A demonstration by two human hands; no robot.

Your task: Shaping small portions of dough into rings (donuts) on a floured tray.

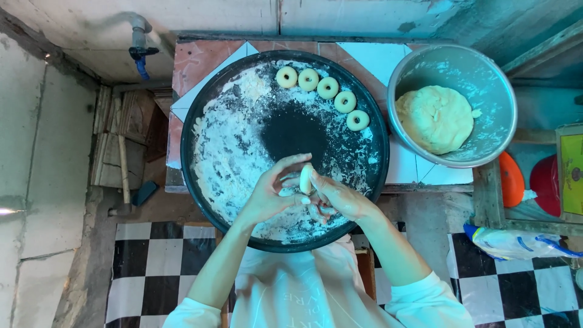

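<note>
Both hands (303, 193) around dough piece (305, 180)

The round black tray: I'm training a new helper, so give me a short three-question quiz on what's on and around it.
1. How many dough rings lie on the round black tray?
2. True or false: the metal bowl is empty.
3. The small dough piece is held by: A) left hand alone, B) right hand alone, C) both hands.

Key: 1. Five, in a curved row along the far rim. 2. False: it holds a dough lump. 3. C.
</note>
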